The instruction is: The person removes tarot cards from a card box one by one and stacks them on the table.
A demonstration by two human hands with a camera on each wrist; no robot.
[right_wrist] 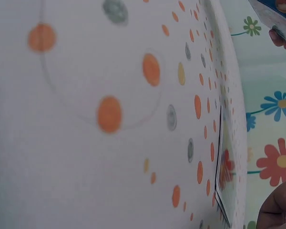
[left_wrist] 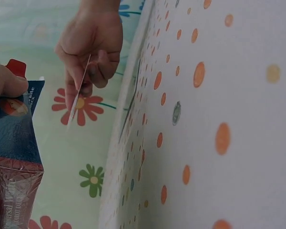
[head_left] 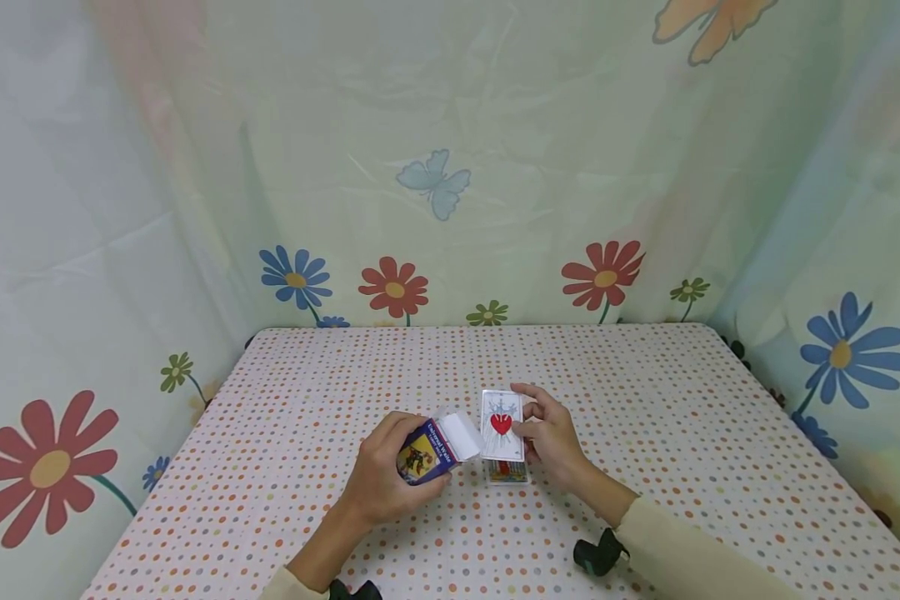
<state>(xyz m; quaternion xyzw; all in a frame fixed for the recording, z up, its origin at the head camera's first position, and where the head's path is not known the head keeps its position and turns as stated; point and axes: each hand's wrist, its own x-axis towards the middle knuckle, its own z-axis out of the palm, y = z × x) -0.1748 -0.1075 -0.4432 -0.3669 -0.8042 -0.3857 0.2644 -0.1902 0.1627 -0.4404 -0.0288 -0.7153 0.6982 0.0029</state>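
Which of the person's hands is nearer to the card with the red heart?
Right. The right hand pinches the card at its right edge; the left hand is to the card's left, gripping the blue box.

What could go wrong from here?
The thin white card with a red heart, pinched at its edge by the right hand, might slip. The dark-blue box with a yellow picture, held tilted in the left hand, could get dented if squeezed; anything inside, hidden here, might slide out.

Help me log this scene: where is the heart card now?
In the head view, the heart card is below and right of centre, pinched by the right hand, just right of the box in the left hand.
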